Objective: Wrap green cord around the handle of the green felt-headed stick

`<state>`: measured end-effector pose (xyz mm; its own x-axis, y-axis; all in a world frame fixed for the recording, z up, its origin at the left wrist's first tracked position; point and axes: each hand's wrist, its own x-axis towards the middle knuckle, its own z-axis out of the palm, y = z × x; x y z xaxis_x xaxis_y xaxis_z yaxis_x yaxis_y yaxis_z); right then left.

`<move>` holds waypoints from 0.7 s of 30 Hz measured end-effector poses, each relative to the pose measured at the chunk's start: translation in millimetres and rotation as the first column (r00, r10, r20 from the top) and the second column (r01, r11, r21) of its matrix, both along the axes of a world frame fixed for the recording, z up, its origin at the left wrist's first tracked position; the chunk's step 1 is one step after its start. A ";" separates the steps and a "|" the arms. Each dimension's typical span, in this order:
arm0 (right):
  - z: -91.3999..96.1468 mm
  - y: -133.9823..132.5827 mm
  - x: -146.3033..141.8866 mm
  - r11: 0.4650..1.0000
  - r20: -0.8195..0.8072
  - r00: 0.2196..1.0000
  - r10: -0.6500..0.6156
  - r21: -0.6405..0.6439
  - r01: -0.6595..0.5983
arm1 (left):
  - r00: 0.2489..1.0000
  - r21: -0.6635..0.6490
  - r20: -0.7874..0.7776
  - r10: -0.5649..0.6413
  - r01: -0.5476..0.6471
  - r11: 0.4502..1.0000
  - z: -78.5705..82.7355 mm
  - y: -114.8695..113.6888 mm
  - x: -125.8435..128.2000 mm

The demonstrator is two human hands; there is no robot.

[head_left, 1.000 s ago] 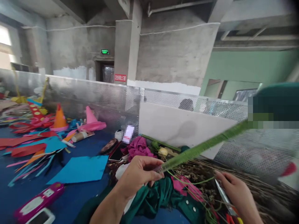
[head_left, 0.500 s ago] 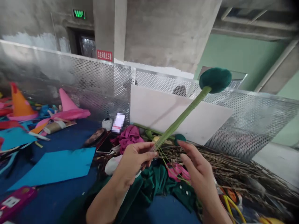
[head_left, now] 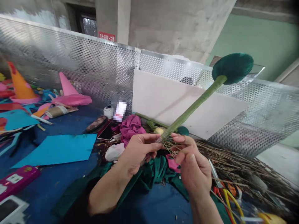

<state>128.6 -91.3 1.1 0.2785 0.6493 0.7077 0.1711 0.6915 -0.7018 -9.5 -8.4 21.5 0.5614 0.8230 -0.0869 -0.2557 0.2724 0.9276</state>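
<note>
My left hand (head_left: 137, 152) is closed on the lower end of a thick stem (head_left: 195, 109) wrapped in light green, which slants up to the right. At its top sits a rounded dark green velvety head (head_left: 233, 68). Close beside the stem's lower end, the fingers of my right hand (head_left: 195, 169) are pinched on thin green strands (head_left: 168, 147) that hang from there. Below both hands lies crumpled dark green velvet cloth (head_left: 154, 174), with a piece of pink cloth (head_left: 173, 163) on it.
Dry twigs (head_left: 224, 155) and yellow-handled scissors (head_left: 230, 199) lie to the right. A blue sheet (head_left: 60, 149), a magenta device (head_left: 18, 182) and pink and orange cones (head_left: 21, 84) lie left. A white board (head_left: 177, 105) leans on a perforated metal barrier (head_left: 93, 71) behind.
My right hand was apart with fingers open; now it has come in beside the stem and closed on the strands. My view has tilted down a little.
</note>
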 end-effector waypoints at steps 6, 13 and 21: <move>-4.1 5.5 -20.7 0.966 -0.369 0.894 0.254 0.050 -0.253 | 0.998 -0.040 -0.039 -0.054 0.052 0.998 -1.9 -6.7 5.1; -14.6 2.3 -24.8 0.996 -0.288 0.957 -0.034 0.065 0.055 | 0.995 -0.066 -0.071 -0.074 0.069 0.995 1.2 -7.2 5.7; -4.7 -4.3 -13.7 0.999 0.206 0.978 -0.038 -0.004 0.040 | 0.984 0.123 -0.177 0.029 -0.007 0.992 -4.8 -4.9 10.2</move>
